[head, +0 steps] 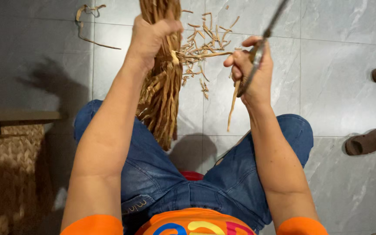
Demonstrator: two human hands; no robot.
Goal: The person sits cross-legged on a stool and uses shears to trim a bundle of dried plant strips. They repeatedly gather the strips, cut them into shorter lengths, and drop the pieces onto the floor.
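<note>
Dried straw bundle [162, 82], tan, frayed, in left hand [151, 35]

A bundle of dried strips [161, 87] is held left of the scissors [257, 52] — cut scraps [203, 43] are scattered on the floor [340, 87] beyond, two sandals [366, 141] lie right.

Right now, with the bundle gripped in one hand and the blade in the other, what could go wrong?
The right hand holds a thin metal blade close to the left hand gripping the bundle of dried fibre strips; a slip could nick the fingers. Cut scraps litter the tile floor, a possible slipping hazard near the brown sandals.
</note>
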